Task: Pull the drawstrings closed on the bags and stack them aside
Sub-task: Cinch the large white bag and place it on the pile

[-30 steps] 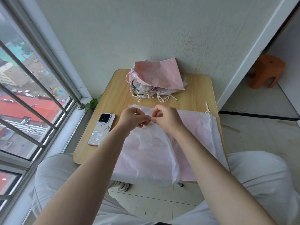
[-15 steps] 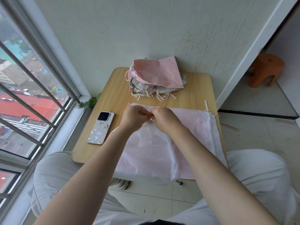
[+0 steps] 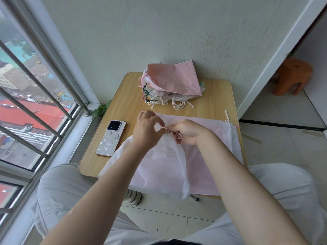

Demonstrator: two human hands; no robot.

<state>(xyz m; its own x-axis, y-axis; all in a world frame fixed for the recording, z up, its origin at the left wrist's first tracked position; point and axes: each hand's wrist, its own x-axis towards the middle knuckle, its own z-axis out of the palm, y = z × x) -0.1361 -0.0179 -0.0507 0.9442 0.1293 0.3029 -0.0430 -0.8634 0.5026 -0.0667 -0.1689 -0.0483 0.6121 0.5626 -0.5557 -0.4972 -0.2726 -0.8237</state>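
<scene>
Both hands meet at the gathered mouth of a thin white bag (image 3: 159, 167) that lies on the small wooden table (image 3: 123, 96). The left hand (image 3: 146, 129) has its fingers curled and pinches the bunched fabric at the top of the bag. The right hand (image 3: 187, 132) is just beside it, touching it at the fingertips, and its curled fingers hold the pink drawstring (image 3: 178, 136), whose loops show under its fingers. The white bag spreads from the hands toward the person and hangs over the near edge of the table. Under it, mostly to the right of the right hand, lies a pale pink bag (image 3: 208, 167), flat and wide; at its far right corner a white cord (image 3: 227, 115) lies on the table.

Beyond the hands, at the far edge of the table against the wall, is a stack of bags (image 3: 171, 85) with a pink dotted one on top and many white cord ends hanging out at the front. To the left of the left hand a phone (image 3: 111, 138) lies face down. Far to the right of the right hand, on the floor, stands an orange stool (image 3: 290, 76). A window with metal bars (image 3: 35, 96) is at the left.
</scene>
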